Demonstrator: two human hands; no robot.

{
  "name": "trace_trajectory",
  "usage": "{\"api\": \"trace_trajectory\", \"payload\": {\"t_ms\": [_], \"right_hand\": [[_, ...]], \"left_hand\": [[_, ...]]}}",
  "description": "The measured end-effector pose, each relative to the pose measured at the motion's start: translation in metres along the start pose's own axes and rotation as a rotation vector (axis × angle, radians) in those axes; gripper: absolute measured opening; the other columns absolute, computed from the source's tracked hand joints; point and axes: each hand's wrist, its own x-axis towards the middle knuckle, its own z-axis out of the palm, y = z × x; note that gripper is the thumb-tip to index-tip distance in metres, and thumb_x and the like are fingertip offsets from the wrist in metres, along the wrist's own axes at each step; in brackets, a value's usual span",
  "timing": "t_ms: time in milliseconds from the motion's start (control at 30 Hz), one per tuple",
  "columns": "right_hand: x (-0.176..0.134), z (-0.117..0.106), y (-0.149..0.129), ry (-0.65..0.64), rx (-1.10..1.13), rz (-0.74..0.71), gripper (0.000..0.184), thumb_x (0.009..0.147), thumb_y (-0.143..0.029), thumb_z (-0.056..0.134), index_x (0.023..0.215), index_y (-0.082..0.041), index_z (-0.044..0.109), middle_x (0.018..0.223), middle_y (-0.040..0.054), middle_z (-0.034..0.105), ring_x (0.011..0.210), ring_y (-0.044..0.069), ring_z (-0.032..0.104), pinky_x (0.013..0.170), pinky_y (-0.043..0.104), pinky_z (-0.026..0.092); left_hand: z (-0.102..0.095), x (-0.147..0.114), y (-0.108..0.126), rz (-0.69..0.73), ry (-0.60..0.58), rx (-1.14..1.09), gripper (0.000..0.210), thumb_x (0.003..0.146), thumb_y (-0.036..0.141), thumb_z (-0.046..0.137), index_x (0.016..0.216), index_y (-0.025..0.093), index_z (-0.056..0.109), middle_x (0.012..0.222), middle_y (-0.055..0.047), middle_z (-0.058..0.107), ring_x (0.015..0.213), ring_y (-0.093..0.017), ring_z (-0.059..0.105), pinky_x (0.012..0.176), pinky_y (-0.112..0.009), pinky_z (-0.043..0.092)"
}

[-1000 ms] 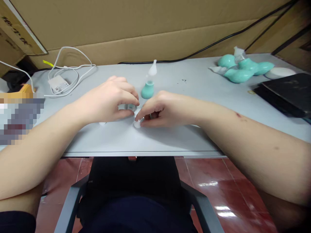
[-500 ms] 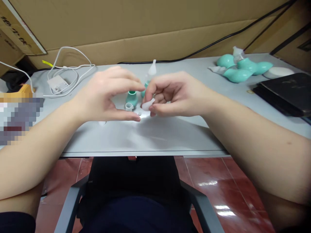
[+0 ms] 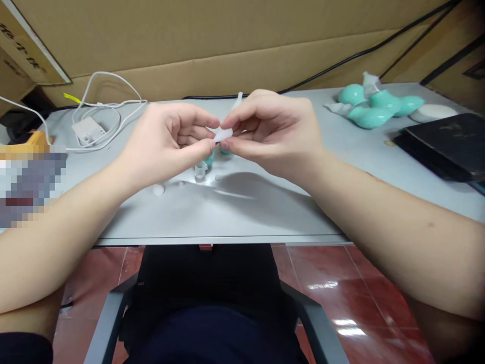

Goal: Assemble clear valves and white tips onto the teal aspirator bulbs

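Note:
A small translucent white nozzle tip (image 3: 223, 134) is pinched between both hands above the grey table. My left hand (image 3: 162, 139) grips its left end with thumb and fingers. My right hand (image 3: 280, 129) grips its right end the same way. Below them on the table stand a turquoise rubber bulb (image 3: 208, 160), partly covered by my left hand, and a clear plastic collar (image 3: 200, 172). Behind my right hand, the top of another white nozzle (image 3: 239, 98) shows, its lower part hidden. Small white discs (image 3: 158, 189) lie near the collar.
Several turquoise bulbs with clear nozzles (image 3: 373, 114) lie at the back right, beside a white round object (image 3: 434, 112) and a black folder (image 3: 447, 146). A white adapter (image 3: 89, 130) with a looped cable lies at the left. Cardboard (image 3: 235, 45) walls the back.
My left hand has moved in and closed on the nozzle tip, which only my right hand held before. The tip and my right hand have shifted slightly left and up.

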Motion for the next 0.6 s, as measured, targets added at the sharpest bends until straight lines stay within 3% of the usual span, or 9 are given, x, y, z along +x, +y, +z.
{"api": "trace_trajectory", "payload": {"t_ms": [133, 300, 433, 600], "right_hand": [[-0.003, 0.007, 0.002, 0.042, -0.017, -0.086, 0.022, 0.092, -0.015, 0.105, 0.107, -0.029, 0.097, 0.109, 0.0039, 0.081, 0.099, 0.022, 0.083, 0.09, 0.037, 0.078], [-0.002, 0.006, 0.003, 0.03, 0.063, -0.031, 0.017, 0.096, -0.032, 0.11, 0.107, -0.029, 0.097, 0.118, 0.0063, 0.091, 0.104, 0.025, 0.088, 0.1, 0.042, 0.083], [-0.001, 0.006, 0.004, 0.018, 0.102, -0.035, 0.017, 0.099, -0.042, 0.11, 0.102, -0.03, 0.098, 0.112, 0.0045, 0.095, 0.103, 0.027, 0.091, 0.096, 0.045, 0.083], [0.0, 0.009, -0.003, 0.031, 0.159, 0.053, 0.03, 0.09, -0.043, 0.119, 0.094, -0.029, 0.093, 0.105, 0.007, 0.094, 0.097, 0.028, 0.087, 0.097, 0.05, 0.08]], "left_hand": [[0.001, 0.003, 0.004, -0.117, -0.005, 0.001, 0.037, 0.092, 0.048, 0.118, 0.115, 0.025, 0.098, 0.098, -0.005, 0.097, 0.086, -0.027, 0.091, 0.076, -0.042, 0.081], [0.004, 0.001, 0.014, -0.099, 0.068, -0.001, 0.047, 0.095, 0.059, 0.118, 0.112, 0.021, 0.096, 0.091, -0.007, 0.092, 0.082, -0.028, 0.09, 0.076, -0.044, 0.08], [0.006, -0.001, 0.016, -0.099, 0.083, -0.005, 0.041, 0.099, 0.055, 0.115, 0.11, 0.021, 0.095, 0.091, -0.007, 0.091, 0.082, -0.027, 0.09, 0.078, -0.043, 0.081], [0.005, 0.004, 0.001, -0.032, 0.025, 0.007, 0.039, 0.102, 0.059, 0.112, 0.105, 0.025, 0.095, 0.092, -0.006, 0.094, 0.078, -0.023, 0.086, 0.071, -0.039, 0.079]]}}
